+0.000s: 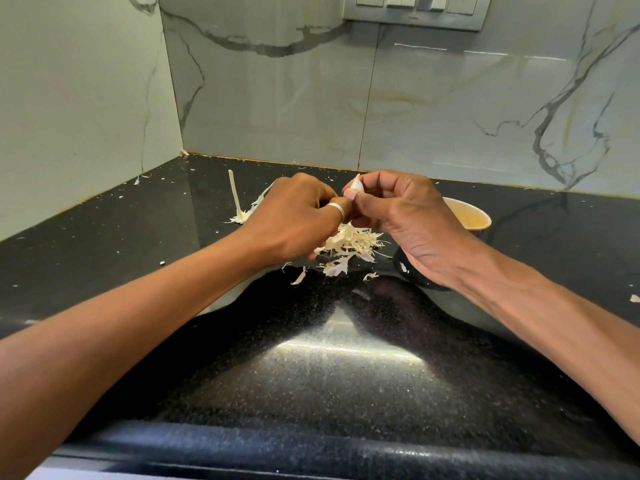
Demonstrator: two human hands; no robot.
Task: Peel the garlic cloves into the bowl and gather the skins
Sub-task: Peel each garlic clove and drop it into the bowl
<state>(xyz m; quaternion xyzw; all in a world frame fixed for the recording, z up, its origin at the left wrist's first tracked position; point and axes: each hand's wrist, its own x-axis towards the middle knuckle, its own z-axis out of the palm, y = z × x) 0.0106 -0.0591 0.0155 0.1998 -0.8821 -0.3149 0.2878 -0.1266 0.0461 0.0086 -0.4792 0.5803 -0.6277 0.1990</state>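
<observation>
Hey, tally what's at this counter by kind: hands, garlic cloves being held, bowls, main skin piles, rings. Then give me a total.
hands: 2, the left hand and the right hand
garlic clove: 1, pinched in the right hand's fingers
bowl: 1
skin pile: 1, plus loose scraps not counted
ring: 1
Total: 6

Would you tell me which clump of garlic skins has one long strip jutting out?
The smaller clump left of the left hand; the larger pile nearer the bowl holds only short shreds.
</observation>
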